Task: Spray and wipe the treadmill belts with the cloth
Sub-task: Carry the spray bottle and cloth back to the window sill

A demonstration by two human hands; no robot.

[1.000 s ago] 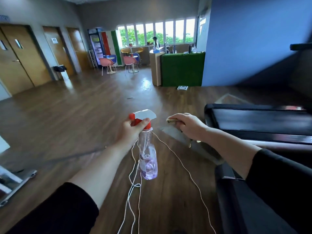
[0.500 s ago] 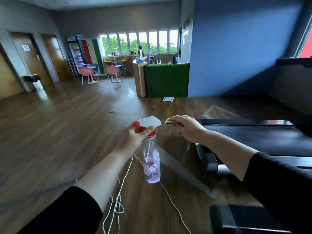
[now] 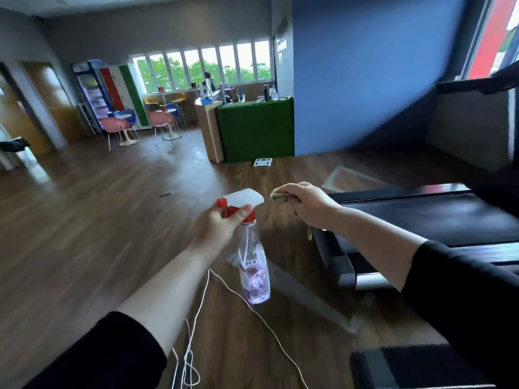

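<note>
Olive fabric cloth [image 3: 276, 197], 1 o'clock: limp, light, balled in curled fingers of right hand [image 3: 307, 206]. Clear plastic spray bottle [image 3: 254, 265]: light; left hand [image 3: 217, 228] fingers wrap its neck.

Both our arms reach forward. Our left hand [image 3: 217, 228] grips the spray bottle [image 3: 254, 270] at its neck, thumb wrapped across it; our right hand [image 3: 306, 204], knuckles up, seems bunched round the cloth [image 3: 278, 197].

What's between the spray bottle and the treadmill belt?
Head view: the right hand gripping the cloth, then the treadmill's frame edge.
</note>
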